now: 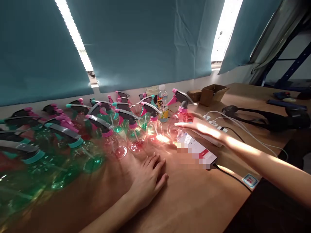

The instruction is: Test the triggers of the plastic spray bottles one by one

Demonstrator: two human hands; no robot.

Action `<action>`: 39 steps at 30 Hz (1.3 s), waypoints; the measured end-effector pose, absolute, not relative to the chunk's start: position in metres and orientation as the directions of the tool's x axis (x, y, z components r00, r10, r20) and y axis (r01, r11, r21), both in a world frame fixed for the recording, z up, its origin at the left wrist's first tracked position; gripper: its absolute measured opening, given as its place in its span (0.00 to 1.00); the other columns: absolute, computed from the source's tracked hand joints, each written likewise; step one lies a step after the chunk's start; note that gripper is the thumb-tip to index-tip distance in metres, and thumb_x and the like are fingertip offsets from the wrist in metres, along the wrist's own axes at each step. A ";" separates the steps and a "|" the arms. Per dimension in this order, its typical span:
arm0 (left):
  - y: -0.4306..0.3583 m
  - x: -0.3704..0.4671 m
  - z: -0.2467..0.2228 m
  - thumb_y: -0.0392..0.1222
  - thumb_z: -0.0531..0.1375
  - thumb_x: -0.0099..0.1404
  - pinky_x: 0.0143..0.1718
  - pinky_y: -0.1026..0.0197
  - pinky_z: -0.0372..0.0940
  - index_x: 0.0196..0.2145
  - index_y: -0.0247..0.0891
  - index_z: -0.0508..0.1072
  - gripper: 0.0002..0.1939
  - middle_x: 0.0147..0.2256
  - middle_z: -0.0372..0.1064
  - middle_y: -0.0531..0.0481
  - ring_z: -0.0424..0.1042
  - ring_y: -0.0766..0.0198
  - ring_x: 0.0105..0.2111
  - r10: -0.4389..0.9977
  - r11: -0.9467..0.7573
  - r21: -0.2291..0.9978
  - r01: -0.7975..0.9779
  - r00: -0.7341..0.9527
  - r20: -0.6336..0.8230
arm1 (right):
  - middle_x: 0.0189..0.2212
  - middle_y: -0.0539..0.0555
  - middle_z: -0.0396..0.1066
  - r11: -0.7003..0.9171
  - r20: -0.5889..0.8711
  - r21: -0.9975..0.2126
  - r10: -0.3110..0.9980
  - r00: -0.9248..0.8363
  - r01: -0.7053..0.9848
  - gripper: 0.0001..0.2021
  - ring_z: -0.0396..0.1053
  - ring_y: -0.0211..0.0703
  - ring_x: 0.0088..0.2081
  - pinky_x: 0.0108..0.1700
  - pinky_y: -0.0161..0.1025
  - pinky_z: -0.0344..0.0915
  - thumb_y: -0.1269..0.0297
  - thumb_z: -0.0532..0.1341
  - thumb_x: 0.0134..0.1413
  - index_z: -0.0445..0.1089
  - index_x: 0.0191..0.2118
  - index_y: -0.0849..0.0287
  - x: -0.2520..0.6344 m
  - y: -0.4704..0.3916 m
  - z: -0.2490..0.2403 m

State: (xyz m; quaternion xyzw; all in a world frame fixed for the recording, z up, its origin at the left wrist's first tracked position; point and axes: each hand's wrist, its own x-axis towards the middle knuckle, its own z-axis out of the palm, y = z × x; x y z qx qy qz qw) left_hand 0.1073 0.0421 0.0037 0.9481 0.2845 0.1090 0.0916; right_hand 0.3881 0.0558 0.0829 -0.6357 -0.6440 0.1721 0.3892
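Observation:
My right hand (191, 122) is wrapped round a clear pink spray bottle (173, 127) with a pink collar and a dark trigger head, behind a lit phone (198, 149). My left hand (152, 176) rests on the wooden table (194, 200), fingers loosely apart and holding nothing. Just beyond its fingertips stand pink spray bottles (137, 139). Green spray bottles (92, 157) with grey and teal heads crowd the left side. Part of the phone is pixelated.
A labelled drink bottle (162, 103) stands behind the spray bottles. Farther right are an open cardboard box (212, 95), a power strip (211, 134) with white cables, and a black strapped object (267, 118). A numbered sticker (250, 180) marks the table's right edge. Blue curtains (145, 45) hang behind.

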 end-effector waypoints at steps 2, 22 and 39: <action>0.046 0.115 0.003 0.45 0.55 0.70 0.60 0.39 0.56 0.59 0.33 0.65 0.23 0.60 0.60 0.34 0.57 0.43 0.61 0.556 -0.822 0.237 0.518 0.819 0.142 | 0.43 0.54 0.76 0.137 0.280 -0.723 0.954 0.106 0.677 0.24 0.74 0.51 0.43 0.49 0.51 0.68 0.46 0.65 0.48 0.70 0.48 0.53 0.393 0.076 0.080; 0.065 0.129 -0.015 0.47 0.52 0.71 0.59 0.43 0.59 0.59 0.38 0.63 0.22 0.61 0.58 0.39 0.57 0.47 0.61 0.518 -0.851 0.242 0.466 0.820 0.244 | 0.52 0.56 0.72 0.217 0.302 -0.747 0.953 0.030 0.628 0.26 0.70 0.51 0.51 0.55 0.51 0.65 0.53 0.69 0.45 0.69 0.51 0.56 0.394 0.114 0.047; 0.063 0.135 0.005 0.44 0.54 0.71 0.60 0.42 0.57 0.60 0.35 0.63 0.22 0.61 0.58 0.37 0.56 0.47 0.62 0.539 -0.830 0.258 0.495 0.830 0.141 | 0.65 0.66 0.53 0.130 0.372 -0.730 0.899 0.231 0.671 0.44 0.54 0.60 0.65 0.63 0.61 0.54 0.46 0.67 0.45 0.52 0.65 0.58 0.387 0.073 0.044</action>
